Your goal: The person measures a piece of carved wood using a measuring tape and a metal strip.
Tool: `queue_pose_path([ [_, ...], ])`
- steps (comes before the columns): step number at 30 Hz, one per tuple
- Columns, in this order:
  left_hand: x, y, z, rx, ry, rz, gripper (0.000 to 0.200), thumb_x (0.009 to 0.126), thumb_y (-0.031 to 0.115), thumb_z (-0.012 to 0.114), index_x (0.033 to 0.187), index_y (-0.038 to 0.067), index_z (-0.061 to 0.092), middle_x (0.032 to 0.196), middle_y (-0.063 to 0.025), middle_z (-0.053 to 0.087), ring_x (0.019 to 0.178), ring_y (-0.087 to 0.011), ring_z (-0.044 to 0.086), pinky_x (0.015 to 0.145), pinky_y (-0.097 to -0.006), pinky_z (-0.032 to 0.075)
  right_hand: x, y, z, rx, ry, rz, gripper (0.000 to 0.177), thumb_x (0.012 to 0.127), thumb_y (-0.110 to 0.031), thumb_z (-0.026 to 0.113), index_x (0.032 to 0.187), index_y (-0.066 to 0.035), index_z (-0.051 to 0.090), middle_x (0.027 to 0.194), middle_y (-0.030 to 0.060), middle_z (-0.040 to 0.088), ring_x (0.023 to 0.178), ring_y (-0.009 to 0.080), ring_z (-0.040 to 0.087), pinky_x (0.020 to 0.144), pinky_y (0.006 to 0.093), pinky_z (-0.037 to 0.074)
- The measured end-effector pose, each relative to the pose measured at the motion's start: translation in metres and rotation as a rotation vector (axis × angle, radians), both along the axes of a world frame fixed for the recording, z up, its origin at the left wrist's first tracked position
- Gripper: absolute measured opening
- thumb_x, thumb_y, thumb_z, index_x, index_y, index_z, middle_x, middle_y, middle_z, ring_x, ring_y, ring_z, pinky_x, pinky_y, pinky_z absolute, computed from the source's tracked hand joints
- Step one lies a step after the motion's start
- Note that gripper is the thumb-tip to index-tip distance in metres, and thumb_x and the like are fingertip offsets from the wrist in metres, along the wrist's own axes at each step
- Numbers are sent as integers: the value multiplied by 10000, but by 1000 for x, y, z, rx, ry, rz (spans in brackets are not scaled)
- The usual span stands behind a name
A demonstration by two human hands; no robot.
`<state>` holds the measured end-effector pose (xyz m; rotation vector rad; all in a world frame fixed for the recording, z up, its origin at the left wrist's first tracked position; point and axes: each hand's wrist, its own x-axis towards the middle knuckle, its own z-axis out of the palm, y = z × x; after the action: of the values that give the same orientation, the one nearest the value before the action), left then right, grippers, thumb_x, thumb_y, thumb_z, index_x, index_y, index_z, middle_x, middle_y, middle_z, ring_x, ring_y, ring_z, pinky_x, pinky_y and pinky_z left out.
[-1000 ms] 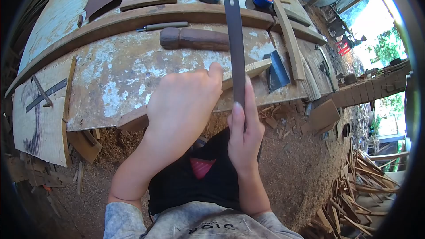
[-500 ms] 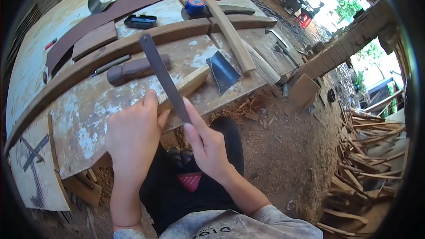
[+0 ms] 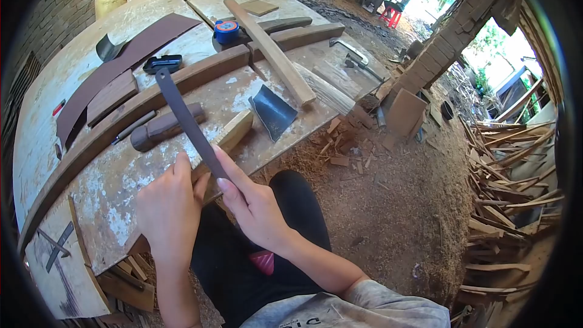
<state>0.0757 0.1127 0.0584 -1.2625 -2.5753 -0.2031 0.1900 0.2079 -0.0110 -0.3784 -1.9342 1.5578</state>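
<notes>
Dark metal, by its look, makes up the flat strip (image 3: 182, 113) that slants above the surface (image 3: 97, 183) in the head view. The right hand (image 3: 261, 214) is closed on its lower end, thumb along it, while the far end, with a small hole, is free. The left hand (image 3: 167, 209) is clamped on the near end of a pale block (image 3: 237, 130) at the surface's front edge; the strip crosses over the block, and whether they touch I cannot tell.

The strip seems stiff, fairly light and hard to break, perhaps a little slick; the two ends look the best places to hold. The block looks rigid and light enough for one hand, best held by an end.

I count one strip, one block, one mallet (image 3: 156, 133) beside the strip, one tape measure (image 3: 226, 30), one black case (image 3: 163, 64) and two curved sheets (image 3: 273, 115), one just beside the block's far end, the other (image 3: 109, 49) near the back.
</notes>
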Motion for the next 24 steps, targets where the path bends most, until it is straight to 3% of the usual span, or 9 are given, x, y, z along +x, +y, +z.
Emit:
queue_pose_path([
  [3, -1, -1, -1, -18, -22, -12, 343, 913, 364, 753, 981, 64, 603, 764, -104, 719, 686, -292, 737, 604, -406, 574, 1, -3, 13, -525, 30, 175, 574, 1101, -114, 506, 1645, -180, 335, 763, -73, 436, 653, 22, 417, 571, 200, 382],
  [5, -4, -3, -3, -9, -86, 22, 363, 891, 379, 774, 1016, 80, 610, 776, -120, 716, 715, -318, 731, 626, -441, 566, 7, 5, 22, -592, -62, 205, 577, 1099, -79, 488, 1647, -164, 325, 954, -17, 585, 670, 22, 412, 588, 191, 403],
  [6, -4, -5, -1, -4, -95, 13, 364, 891, 381, 774, 1004, 79, 604, 772, -116, 717, 708, -314, 732, 621, -433, 568, 5, 2, 22, -527, -67, 155, 578, 1100, -65, 476, 1648, -161, 319, 1116, 1, 597, 673, 18, 411, 588, 186, 401],
  [10, -10, -8, -6, 50, -108, -33, 359, 900, 375, 767, 967, 73, 585, 755, -103, 719, 696, -307, 734, 618, -416, 572, 7, 6, 18, -351, -82, 43, 553, 1106, -85, 452, 1638, -110, 303, 1066, 24, 619, 620, 10, 409, 531, 176, 360],
  [11, -10, -8, -8, 47, -102, -24, 356, 902, 371, 766, 961, 72, 582, 755, -101, 719, 697, -306, 734, 619, -415, 572, 10, 8, 16, -334, -73, 25, 532, 1109, -108, 456, 1622, -91, 319, 882, 8, 606, 597, 10, 411, 512, 173, 345],
  [13, -10, -7, -11, 38, -85, -15, 350, 906, 363, 764, 949, 71, 576, 753, -99, 718, 700, -305, 734, 622, -413, 573, 9, 11, 9, -317, -49, -98, 424, 1114, -155, 460, 1524, -59, 406, 688, -42, 457, 550, 13, 404, 481, 171, 322],
  [14, -10, -7, -11, 40, -96, -16, 348, 907, 359, 764, 947, 69, 576, 756, -101, 718, 703, -304, 734, 622, -413, 573, 11, 15, 5, -350, -52, -127, 296, 1123, -184, 454, 1384, -51, 493, 716, -35, 489, 546, 8, 393, 476, 171, 319],
  [18, -11, -8, -8, 38, -119, -30, 340, 908, 346, 765, 936, 65, 575, 766, -108, 714, 714, -304, 735, 625, -414, 572, 17, 23, 0, -317, -109, -62, 235, 1136, -218, 433, 1266, -58, 544, 696, -51, 463, 547, -2, 376, 476, 171, 292],
  [24, -11, -8, -12, 30, -83, -25, 334, 907, 338, 765, 930, 66, 574, 763, -106, 710, 716, -308, 733, 623, -413, 571, 18, 21, -5, -322, -142, -34, 222, 1134, -201, 438, 1264, -59, 549, 693, -53, 462, 554, -1, 375, 481, 177, 290],
])
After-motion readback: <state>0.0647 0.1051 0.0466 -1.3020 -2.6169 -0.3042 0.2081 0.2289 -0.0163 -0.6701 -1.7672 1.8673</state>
